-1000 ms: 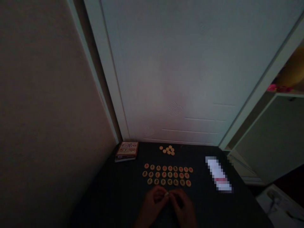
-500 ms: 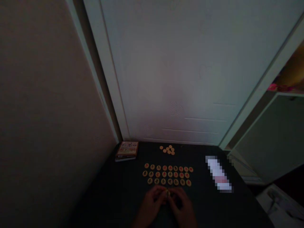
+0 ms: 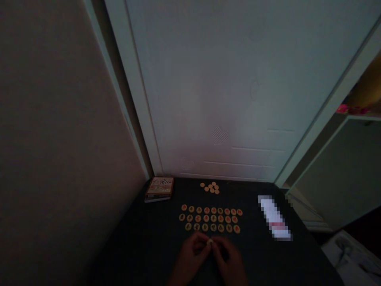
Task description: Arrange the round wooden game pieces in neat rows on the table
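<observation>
Near the front of the dark table (image 3: pixel 143 246), my left hand (image 3: pixel 192 254) and my right hand (image 3: pixel 228 258) meet fingertip to fingertip. Pinched between them is a small round xiangqi piece (image 3: pixel 210 241), mostly covered by the fingers. Just beyond the fingertips lie three rows of xiangqi pieces (image 3: pixel 213 227), set out flat with red or dark characters facing up. Farther back is a loose cluster of plain-faced pieces (image 3: pixel 212 190), some touching each other.
A boxed set or book (image 3: pixel 160 187) lies at the table's back left. On the right is a blurred-out pale oblong thing (image 3: pixel 274 218). A white panel (image 3: pixel 208 99) with a heart pattern rises behind the table, and a wall (image 3: pixel 59 139) borders it on the left.
The piece has turned slightly between my fingertips and now shows a paler side. Both hands stay almost in place, and the rows and cluster are unchanged.
</observation>
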`<state>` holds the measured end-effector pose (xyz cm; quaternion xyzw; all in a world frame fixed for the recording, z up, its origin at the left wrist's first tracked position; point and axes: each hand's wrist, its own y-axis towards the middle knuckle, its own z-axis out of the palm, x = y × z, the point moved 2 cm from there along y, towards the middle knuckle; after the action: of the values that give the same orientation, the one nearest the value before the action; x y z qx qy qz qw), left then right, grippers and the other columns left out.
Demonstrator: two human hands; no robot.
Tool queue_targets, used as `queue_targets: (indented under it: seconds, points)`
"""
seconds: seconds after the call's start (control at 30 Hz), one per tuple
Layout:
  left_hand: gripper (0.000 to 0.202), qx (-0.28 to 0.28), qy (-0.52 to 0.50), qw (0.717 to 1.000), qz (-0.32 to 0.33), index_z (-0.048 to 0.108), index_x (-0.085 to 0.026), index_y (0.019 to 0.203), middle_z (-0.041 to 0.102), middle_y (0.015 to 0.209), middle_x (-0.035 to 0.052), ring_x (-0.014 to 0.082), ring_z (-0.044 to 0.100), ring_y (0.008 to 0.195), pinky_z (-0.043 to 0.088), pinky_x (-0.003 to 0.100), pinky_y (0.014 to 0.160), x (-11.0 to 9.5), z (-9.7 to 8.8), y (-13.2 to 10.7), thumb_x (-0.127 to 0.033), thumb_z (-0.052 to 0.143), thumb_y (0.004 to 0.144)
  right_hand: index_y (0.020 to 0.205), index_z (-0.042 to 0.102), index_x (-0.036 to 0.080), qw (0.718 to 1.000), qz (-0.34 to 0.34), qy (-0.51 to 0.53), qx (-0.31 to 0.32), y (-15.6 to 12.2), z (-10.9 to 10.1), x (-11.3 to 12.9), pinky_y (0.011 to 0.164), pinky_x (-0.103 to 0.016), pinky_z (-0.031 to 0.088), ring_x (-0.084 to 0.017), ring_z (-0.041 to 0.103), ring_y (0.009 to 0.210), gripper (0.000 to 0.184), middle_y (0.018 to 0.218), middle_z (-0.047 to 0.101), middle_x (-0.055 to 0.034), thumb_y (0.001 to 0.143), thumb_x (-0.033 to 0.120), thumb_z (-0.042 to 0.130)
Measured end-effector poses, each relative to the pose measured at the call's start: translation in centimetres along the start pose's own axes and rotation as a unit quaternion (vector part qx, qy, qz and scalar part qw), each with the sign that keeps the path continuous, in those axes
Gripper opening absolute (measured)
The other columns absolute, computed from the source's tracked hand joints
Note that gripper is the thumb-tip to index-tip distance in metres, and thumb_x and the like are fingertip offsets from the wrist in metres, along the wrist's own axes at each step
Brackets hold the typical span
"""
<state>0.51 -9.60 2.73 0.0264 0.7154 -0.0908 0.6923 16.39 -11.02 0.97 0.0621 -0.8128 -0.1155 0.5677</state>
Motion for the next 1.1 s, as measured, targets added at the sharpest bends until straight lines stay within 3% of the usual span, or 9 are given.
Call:
queue_targets:
  seconds: [0.17, 0.4, 0.63, 1.1]
  points:
    - [0.031, 0.001, 0.000, 1.000, -0.004, 0.071, -0.019, 0.082, 0.077, 0.082, 0.0047, 0.0234, 0.073, 0.083, 0.056, 0.031, 0.079, -0.22, 0.04, -0.04, -0.049, 0.073, 0.080, 0.097, 0.076, 0.023, 1.000, 0.006, 0.008, 0.018, 0.03, -0.07, 0.64, 0.079, -0.025, 0.058, -0.021, 0.074, 0.086, 0.031, 0.094, 0.079, -0.0066, 0.092, 0.048, 0.059]
    - [0.032, -0.001, 0.000, 1.000, 0.008, 0.073, -0.019, 0.086, 0.079, 0.090, 0.0066, 0.0247, 0.072, 0.089, 0.056, 0.032, 0.084, -0.60, -0.01, -0.11, -0.051, 0.072, 0.080, 0.096, 0.076, 0.022, 1.000, -0.012, 0.005, 0.007, 0.14, 0.15, 0.55, 0.068, -0.023, 0.058, -0.019, 0.073, 0.071, 0.030, 0.083, 0.078, -0.0051, 0.088, 0.048, 0.064]
    - [0.031, 0.033, -0.016, 0.999, 0.002, 0.074, -0.019, 0.094, 0.079, 0.100, 0.0081, 0.0260, 0.072, 0.099, 0.054, 0.034, 0.091, -0.59, -0.05, -0.14, -0.048, 0.070, 0.083, 0.096, 0.076, 0.022, 1.000, 0.001, 0.013, 0.012, 0.08, 0.16, 0.68, 0.073, -0.024, 0.058, -0.020, 0.073, 0.077, 0.033, 0.087, 0.079, -0.0059, 0.090, 0.051, 0.060]
    - [0.024, -0.005, 0.014, 1.000, 0.016, 0.071, -0.019, 0.083, 0.076, 0.085, 0.0043, 0.0219, 0.072, 0.083, 0.056, 0.028, 0.077, -0.36, 0.21, -0.11, -0.044, 0.072, 0.082, 0.098, 0.074, 0.023, 0.999, 0.017, 0.003, 0.027, -0.11, 0.14, 0.27, 0.082, -0.026, 0.055, -0.022, 0.072, 0.089, 0.028, 0.095, 0.077, -0.0064, 0.094, 0.044, 0.057]
